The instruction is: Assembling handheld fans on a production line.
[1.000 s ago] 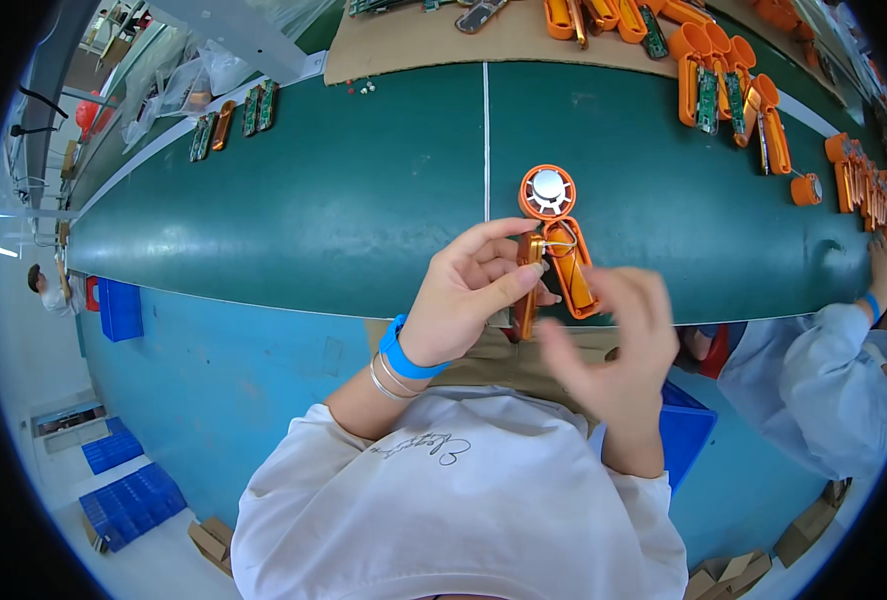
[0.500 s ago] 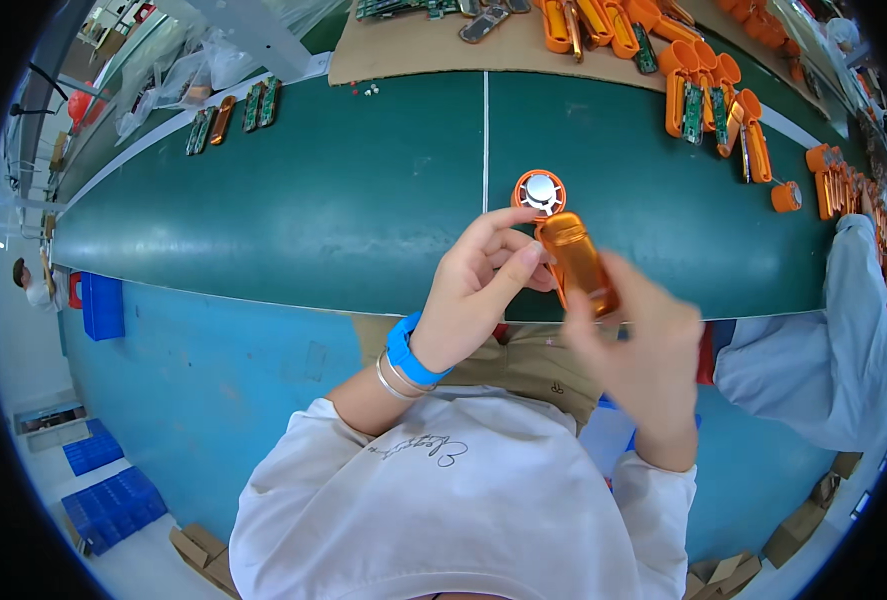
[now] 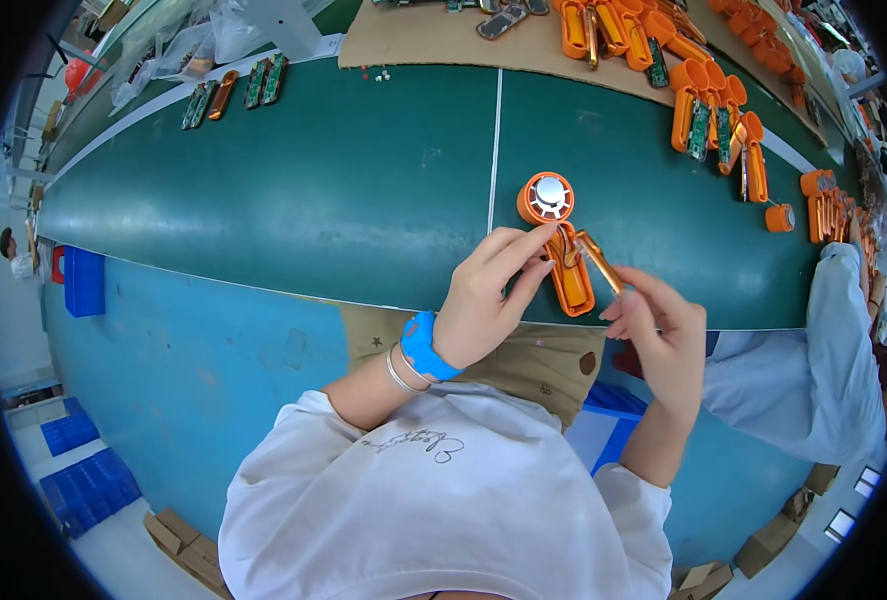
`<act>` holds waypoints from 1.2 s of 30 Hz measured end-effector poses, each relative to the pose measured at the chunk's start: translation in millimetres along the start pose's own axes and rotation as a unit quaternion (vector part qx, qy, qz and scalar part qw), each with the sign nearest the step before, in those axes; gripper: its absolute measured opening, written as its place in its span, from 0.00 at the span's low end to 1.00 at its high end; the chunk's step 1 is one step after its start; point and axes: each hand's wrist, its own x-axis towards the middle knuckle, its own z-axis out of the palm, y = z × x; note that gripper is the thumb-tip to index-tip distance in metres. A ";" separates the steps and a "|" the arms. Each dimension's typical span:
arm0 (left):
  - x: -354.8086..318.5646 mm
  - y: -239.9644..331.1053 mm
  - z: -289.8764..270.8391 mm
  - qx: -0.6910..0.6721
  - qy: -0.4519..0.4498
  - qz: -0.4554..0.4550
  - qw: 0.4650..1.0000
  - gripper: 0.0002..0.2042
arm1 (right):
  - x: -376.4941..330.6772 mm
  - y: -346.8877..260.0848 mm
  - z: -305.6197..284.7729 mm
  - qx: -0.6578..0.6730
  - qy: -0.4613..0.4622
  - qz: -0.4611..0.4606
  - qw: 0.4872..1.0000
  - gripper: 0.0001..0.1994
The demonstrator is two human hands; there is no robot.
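Green tabletop (image 3: pixel 344 190) fills the upper part of the view, with a brown cardboard sheet (image 3: pixel 414 40) at its far edge. At the near edge lies an orange handheld fan shell (image 3: pixel 561 240), its round head pointing away. The left hand (image 3: pixel 489 295) rests its fingers pinched on the shell's handle, a blue wristband (image 3: pixel 426 345) on its wrist. The right hand (image 3: pixel 664 330) pinches a slim gold-coloured cylinder (image 3: pixel 599 262), tilted toward the handle and touching it. More orange fan parts (image 3: pixel 714 110) lie far right. Another person's sleeve (image 3: pixel 824 350) enters from the right.
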 end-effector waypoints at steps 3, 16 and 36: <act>-0.1 -1.0 -0.4 0.041 0.004 0.017 0.999 0.19 | -5.9 -0.8 6.5 -0.148 0.026 -0.082 0.985 0.15; -2.2 -11.1 1.7 0.113 -0.005 0.087 0.990 0.18 | -12.8 8.0 19.3 -0.245 0.058 -0.178 0.951 0.17; -2.1 -13.4 1.9 0.128 -0.041 0.116 0.984 0.22 | -1.8 21.2 44.1 -0.386 0.109 -0.264 0.877 0.19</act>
